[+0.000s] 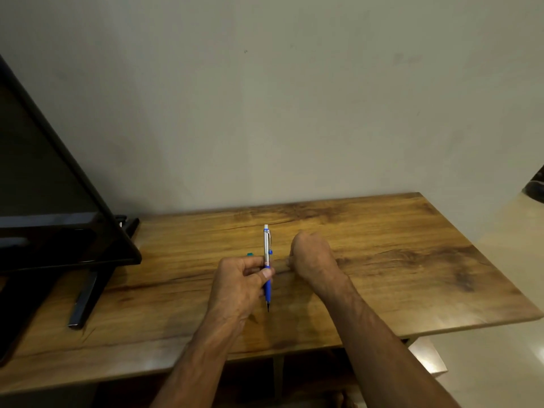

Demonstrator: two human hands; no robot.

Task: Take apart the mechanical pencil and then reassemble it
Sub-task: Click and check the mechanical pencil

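Mechanical pencil (pixel 267 248): held just above the table's middle, lying near-to-far; white eraser cap at the far end, dark tip at the near end; it looks fully assembled.
Build: silver upper barrel with a clip, blue grip section below it.
Handling, as a judgement: light and stiff; the metal barrel is likely slick and the blue grip likely less so. The lead and thin tip are the fragile parts, and small inner pieces could roll away.
Where to hold: steady the silver barrel with one hand and twist the blue grip or tip cone, or pull the eraser cap, with the other.
Left hand (pixel 241 287): fingers curl round the pencil where silver meets blue, thumb pressed across it.
Right hand (pixel 312 257): just right of the pencil, curled into a fist low over the table; nothing shows in it.
Table (pixel 397 260): wood-grain top against a plain wall.
Teal object (pixel 249 254): small, beyond the left hand, mostly hidden.
Screen (pixel 59 201): black, on a stand at far left.
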